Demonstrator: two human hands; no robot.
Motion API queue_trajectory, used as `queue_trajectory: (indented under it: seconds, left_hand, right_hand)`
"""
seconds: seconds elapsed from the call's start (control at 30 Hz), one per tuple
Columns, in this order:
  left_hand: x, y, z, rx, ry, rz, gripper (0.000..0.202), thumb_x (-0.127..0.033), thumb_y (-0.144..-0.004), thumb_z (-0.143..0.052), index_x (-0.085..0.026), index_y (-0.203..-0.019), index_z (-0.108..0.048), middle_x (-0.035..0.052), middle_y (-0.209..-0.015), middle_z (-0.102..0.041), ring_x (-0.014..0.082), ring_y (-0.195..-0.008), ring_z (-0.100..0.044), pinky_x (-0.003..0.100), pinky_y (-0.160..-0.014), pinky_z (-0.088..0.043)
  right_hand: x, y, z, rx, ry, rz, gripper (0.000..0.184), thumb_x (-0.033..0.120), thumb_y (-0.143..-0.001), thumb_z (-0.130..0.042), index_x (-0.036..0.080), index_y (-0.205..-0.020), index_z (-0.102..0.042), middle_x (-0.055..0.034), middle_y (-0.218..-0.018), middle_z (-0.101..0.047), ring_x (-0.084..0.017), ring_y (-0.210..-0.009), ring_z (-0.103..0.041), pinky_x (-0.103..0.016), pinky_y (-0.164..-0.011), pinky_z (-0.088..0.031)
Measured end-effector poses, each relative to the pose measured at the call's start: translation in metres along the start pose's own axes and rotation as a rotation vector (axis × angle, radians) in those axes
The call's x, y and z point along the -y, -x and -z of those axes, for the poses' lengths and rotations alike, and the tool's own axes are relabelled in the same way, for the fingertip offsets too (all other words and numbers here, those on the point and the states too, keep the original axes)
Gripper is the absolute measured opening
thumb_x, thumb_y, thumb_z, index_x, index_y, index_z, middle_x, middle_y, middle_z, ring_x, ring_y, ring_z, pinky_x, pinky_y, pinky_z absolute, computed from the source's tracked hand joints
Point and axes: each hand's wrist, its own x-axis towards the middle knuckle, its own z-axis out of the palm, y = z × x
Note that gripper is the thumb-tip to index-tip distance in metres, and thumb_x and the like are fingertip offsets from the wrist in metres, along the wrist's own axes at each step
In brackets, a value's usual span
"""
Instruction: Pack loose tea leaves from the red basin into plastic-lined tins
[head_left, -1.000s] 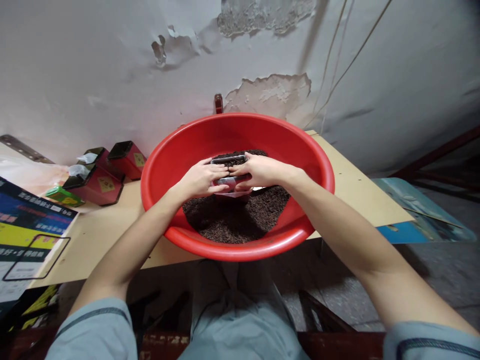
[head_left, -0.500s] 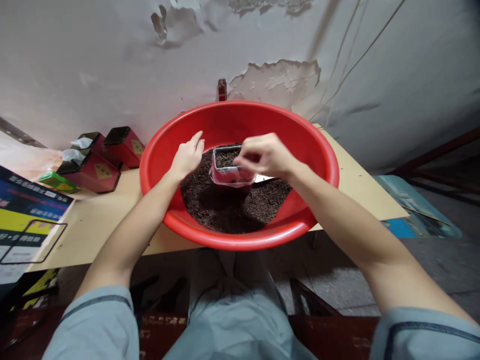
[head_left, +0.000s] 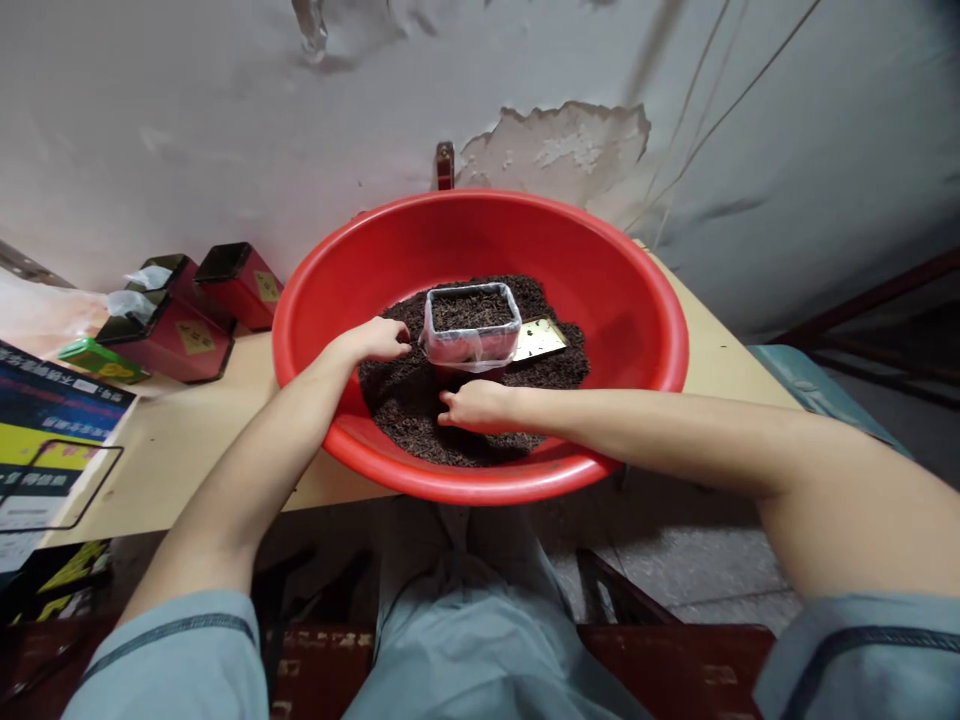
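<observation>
A rectangular tin (head_left: pixel 480 350), lined with clear plastic film folded over its rim, stands on dark soil (head_left: pixel 405 410) inside a big red basin (head_left: pixel 480 487). More dark soil fills the tin nearly to its top. My left hand (head_left: pixel 379 339) hovers left of the tin, its fingers bent and slightly apart, with nothing visible in them. Low in front of the tin is my right hand (head_left: pixel 476 405), fingers curled close to the soil; whatever they hold is hidden. A flat, light metal scoop or plate (head_left: pixel 538 340), specked with soil, lies right of the tin.
The basin rests on a pale wooden board (head_left: pixel 187 450) against a peeling wall (head_left: pixel 555 150). At left stand several red tins (head_left: pixel 244 285), a green packet (head_left: pixel 101 358) and a printed box (head_left: pixel 56 440). A cord (head_left: pixel 720 110) hangs at right.
My right hand has come down from over the tin to the soil in front of it. My left hand has lowered towards the soil, its fingers now bent. The tin's top is uncovered.
</observation>
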Motion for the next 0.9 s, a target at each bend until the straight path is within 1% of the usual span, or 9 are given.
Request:
queue_trajectory:
  seconds: [0.07, 0.17, 0.3, 0.4, 0.47, 0.6, 0.67, 0.77, 0.9]
  left_hand:
    - [0.0, 0.0, 0.001, 0.015, 0.016, -0.008, 0.045, -0.034, -0.098, -0.056, -0.02, -0.138, -0.07, 0.0066, -0.102, -0.084, 0.0219, -0.098, -0.079, 0.026, -0.094, -0.058]
    - [0.002, -0.001, 0.001, 0.004, 0.046, -0.019, 0.043, -0.034, -0.098, -0.056, -0.019, -0.136, -0.071, 0.0067, -0.101, -0.084, 0.022, -0.097, -0.079, 0.026, -0.092, -0.057]
    - [0.004, -0.002, 0.003, 0.001, 0.065, -0.03, 0.042, -0.034, -0.098, -0.055, -0.018, -0.133, -0.071, 0.0056, -0.098, -0.084, 0.0207, -0.094, -0.079, 0.025, -0.09, -0.057]
    - [0.002, -0.002, 0.005, 0.01, 0.087, -0.042, 0.04, -0.03, -0.098, -0.052, -0.018, -0.131, -0.072, 0.0049, -0.096, -0.083, 0.0191, -0.093, -0.079, 0.024, -0.087, -0.057]
    - [0.001, -0.003, 0.006, 0.013, 0.092, -0.05, 0.038, -0.027, -0.097, -0.051, -0.019, -0.126, -0.073, 0.0042, -0.095, -0.083, 0.0189, -0.093, -0.079, 0.024, -0.086, -0.057]
    - [0.001, -0.005, 0.006, 0.0, 0.108, -0.07, 0.037, -0.024, -0.094, -0.052, -0.02, -0.122, -0.075, 0.0034, -0.094, -0.083, 0.0194, -0.093, -0.079, 0.024, -0.086, -0.057]
    - [0.003, -0.006, 0.005, -0.008, 0.109, -0.085, 0.037, -0.025, -0.093, -0.052, -0.021, -0.12, -0.076, 0.0027, -0.093, -0.083, 0.0189, -0.093, -0.079, 0.023, -0.085, -0.057]
    - [0.004, -0.007, 0.004, -0.022, 0.102, -0.106, 0.039, -0.024, -0.093, -0.051, -0.022, -0.122, -0.075, 0.0015, -0.089, -0.083, 0.0179, -0.088, -0.078, 0.023, -0.084, -0.057]
    - [0.005, -0.008, 0.003, -0.061, 0.097, -0.15, 0.041, -0.022, -0.092, -0.051, -0.021, -0.125, -0.075, 0.0012, -0.087, -0.083, 0.0172, -0.084, -0.077, 0.023, -0.086, -0.058]
  right_hand:
    - [0.0, -0.001, 0.007, 0.001, -0.057, -0.011, 0.045, 0.008, -0.101, -0.044, 0.02, -0.129, -0.077, -0.016, -0.128, -0.076, -0.023, -0.086, -0.076, -0.034, -0.069, -0.056]
    - [0.0, 0.001, 0.017, -0.009, -0.157, -0.013, 0.038, 0.007, -0.099, -0.048, 0.019, -0.116, -0.081, -0.0114, -0.119, -0.079, -0.023, -0.09, -0.074, -0.034, -0.076, -0.056]
    - [-0.009, 0.014, 0.032, -0.099, -0.234, 0.042, 0.034, 0.009, -0.099, -0.055, 0.018, -0.119, -0.08, -0.0109, -0.117, -0.079, -0.022, -0.093, -0.07, -0.034, -0.083, -0.054]
    - [-0.028, 0.032, 0.051, -0.247, -0.34, 0.061, 0.025, 0.014, -0.098, -0.064, 0.016, -0.117, -0.08, -0.0115, -0.115, -0.079, -0.022, -0.099, -0.07, -0.032, -0.092, -0.053]
    - [-0.045, 0.045, 0.067, -0.354, -0.403, 0.036, 0.023, 0.015, -0.095, -0.067, 0.017, -0.114, -0.081, -0.0105, -0.115, -0.079, -0.021, -0.101, -0.071, -0.031, -0.095, -0.053]
    - [-0.082, 0.058, 0.09, -0.483, -0.387, -0.144, 0.028, 0.017, -0.093, -0.066, 0.023, -0.115, -0.083, -0.0054, -0.112, -0.081, -0.021, -0.099, -0.073, -0.035, -0.095, -0.054]
    - [-0.095, 0.057, 0.09, -0.499, -0.356, -0.231, 0.029, 0.017, -0.091, -0.068, 0.023, -0.115, -0.084, -0.006, -0.114, -0.081, -0.023, -0.103, -0.074, -0.039, -0.098, -0.055]
    - [-0.106, 0.052, 0.084, -0.522, -0.332, -0.278, 0.031, 0.016, -0.088, -0.071, 0.021, -0.115, -0.084, -0.0082, -0.118, -0.08, -0.025, -0.108, -0.074, -0.042, -0.102, -0.055]
    - [-0.104, 0.058, 0.084, -0.611, -0.343, -0.31, 0.031, 0.015, -0.089, -0.068, 0.021, -0.114, -0.085, -0.007, -0.11, -0.082, -0.023, -0.1, -0.075, -0.04, -0.098, -0.056]
